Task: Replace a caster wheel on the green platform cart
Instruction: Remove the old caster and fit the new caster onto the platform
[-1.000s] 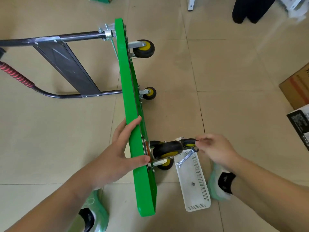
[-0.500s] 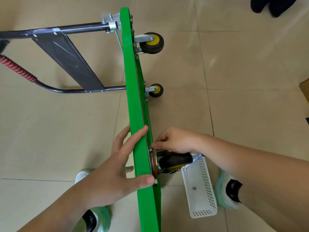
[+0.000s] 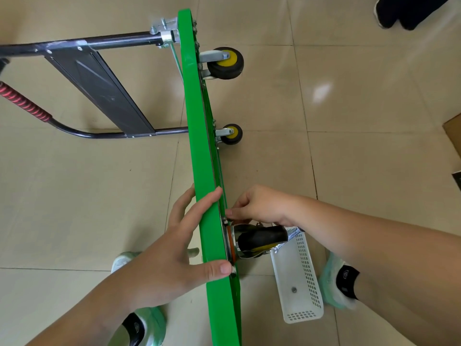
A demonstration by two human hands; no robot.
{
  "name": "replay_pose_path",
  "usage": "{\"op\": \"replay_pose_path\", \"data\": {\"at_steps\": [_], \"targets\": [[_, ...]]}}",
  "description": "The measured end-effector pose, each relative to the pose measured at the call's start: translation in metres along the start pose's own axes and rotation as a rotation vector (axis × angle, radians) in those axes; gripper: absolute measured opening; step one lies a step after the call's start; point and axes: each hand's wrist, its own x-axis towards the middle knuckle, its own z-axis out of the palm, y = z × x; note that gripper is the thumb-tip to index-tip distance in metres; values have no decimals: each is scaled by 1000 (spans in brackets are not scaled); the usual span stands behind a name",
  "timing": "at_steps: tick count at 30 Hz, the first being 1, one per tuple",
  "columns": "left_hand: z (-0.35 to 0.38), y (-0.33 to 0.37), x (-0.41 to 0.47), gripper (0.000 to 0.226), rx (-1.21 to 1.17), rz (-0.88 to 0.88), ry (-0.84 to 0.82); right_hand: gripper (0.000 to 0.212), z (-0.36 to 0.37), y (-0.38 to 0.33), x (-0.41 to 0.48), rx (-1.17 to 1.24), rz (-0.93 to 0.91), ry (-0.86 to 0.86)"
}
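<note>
Near caster wheel [image 3: 262, 238]: black tyre, yellow hub, chrome fork, mounting plate flat against the underside of the green platform cart [image 3: 199, 146]. The cart stands on its long edge on the tiled floor [image 3: 361, 171], wheels pointing right, folded handle [image 3: 104, 83] lying out to the left.

Right hand [image 3: 260, 208] is at the plate's upper corner, fingers [image 3: 233, 213] pinched on a small fastener [image 3: 226, 221]. Nut or bolt head, can't tell. Left hand [image 3: 172, 248] grips the deck edge: thumb wrapped over by the plate's lower corner, index finger over the edge further up, other fingers behind the deck.

My read: hand-threading stage at the plate. Could be spinning hardware off the old caster or starting it on the new one; can't tell which from this. No tool in either hand.

Next move calls for keeping the fastener square to its hole while the left hand holds the deck steady so the plate doesn't shift. After that, a wrench to finish. A chrome tool end [image 3: 292, 233] shows just past the tyre, over the near end of the white perforated basket [image 3: 303, 295] on the floor beside the cart. One loose bit of hardware [image 3: 294, 289] sits in it.

Two more casters, far [image 3: 225, 63] and middle [image 3: 230, 134], are mounted along the same deck.
</note>
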Motion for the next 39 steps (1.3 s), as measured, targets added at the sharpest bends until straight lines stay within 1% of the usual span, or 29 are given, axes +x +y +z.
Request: {"op": "replay_pose_path", "data": {"at_steps": [3,6,8,9,10,12,13,14,16,17,20,22,24,25,26,28,29,31,32,33,35,37,39], "targets": [[0,0,0,103,-1,-6,-5,5,2,1,2,-6,-30,6],[0,1,0,104,-12,-15,-15,7,3,-2,2,53,-8,-10],[0,1,0,103,-18,-14,-13,26,2,-2,2,5,26,-12],[0,1,1,102,-18,-13,-13,31,2,-1,1,-18,28,-9],[0,1,1,102,-17,-10,-12,29,4,-1,1,-32,15,-8],[0,1,1,104,-8,-11,-10,13,4,-1,2,-23,-6,-11],[-1,1,1,106,-2,-15,-9,10,4,0,3,1,-4,-11],[0,1,1,108,0,-17,-9,11,3,0,2,20,3,-12],[0,1,1,109,-5,-12,-10,25,1,1,2,22,35,-6],[0,1,1,109,-8,-9,-9,27,1,2,2,12,31,-10],[0,0,0,108,-13,-6,-10,9,5,2,6,-5,-16,-24],[0,0,1,108,-11,-7,-13,16,5,1,7,27,6,-37],[0,-1,1,107,-12,-7,-12,30,2,0,6,17,40,-48],[0,-1,1,106,-13,-6,-11,33,2,-1,5,-3,36,-53],[0,-1,0,106,-15,-6,-10,30,2,-1,4,-16,19,-49],[-1,-1,0,105,-17,-8,-15,15,5,-1,5,-17,-20,-41],[-1,-1,-1,106,-19,-11,-18,14,6,-1,6,7,-30,-37],[-1,-2,0,107,-24,-12,-19,24,6,-1,7,33,-12,-35],[-1,-2,0,106,-24,-14,-18,31,5,0,7,14,2,-43],[-1,-2,-1,106,-21,-16,-19,32,4,0,6,-22,6,-54],[-1,-2,-1,105,-14,-20,-19,21,5,0,4,-63,-19,-51],[-1,-2,-1,105,-12,-21,-17,9,7,1,5,-53,-48,-38],[-1,-2,-1,104,-4,-19,-15,14,6,-2,4,-10,-17,-34]]}}
